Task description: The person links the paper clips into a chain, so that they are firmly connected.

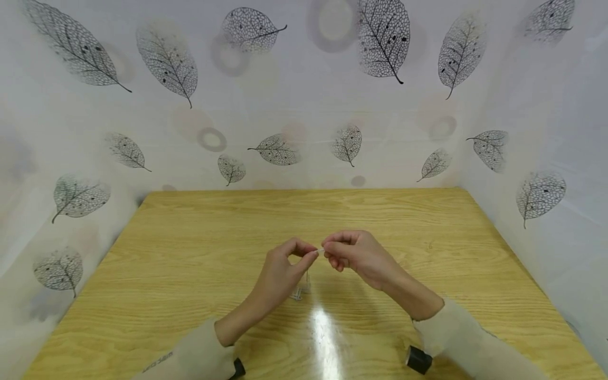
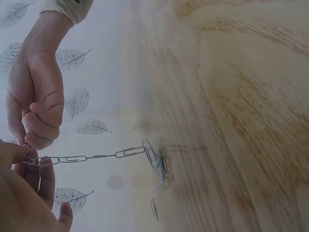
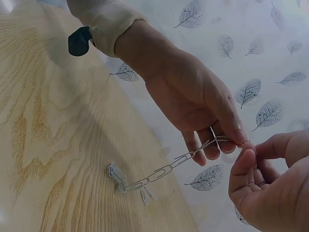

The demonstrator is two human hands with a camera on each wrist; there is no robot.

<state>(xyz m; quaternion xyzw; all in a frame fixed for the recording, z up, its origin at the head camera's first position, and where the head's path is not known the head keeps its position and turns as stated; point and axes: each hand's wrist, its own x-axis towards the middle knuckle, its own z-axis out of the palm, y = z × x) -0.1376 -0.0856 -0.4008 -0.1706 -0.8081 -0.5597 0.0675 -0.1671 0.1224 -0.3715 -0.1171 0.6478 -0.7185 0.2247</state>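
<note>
left hand [image 1: 280, 269] raised, fingers pinching top of paperclip chain [image 2: 91, 156] | right hand [image 1: 361, 256] opposite, fingers pinching same end | chain's tail piled on worktop [image 1: 190, 253]

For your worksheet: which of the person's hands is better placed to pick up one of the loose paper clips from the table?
Probably the left hand: the loose paper clips lie just beneath it, though both hands pinch the chain.

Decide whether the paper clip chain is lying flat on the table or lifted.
Partly lifted: the left hand and right hand pinch the paper clip chain at its top end; its lower end rests on the table.
</note>
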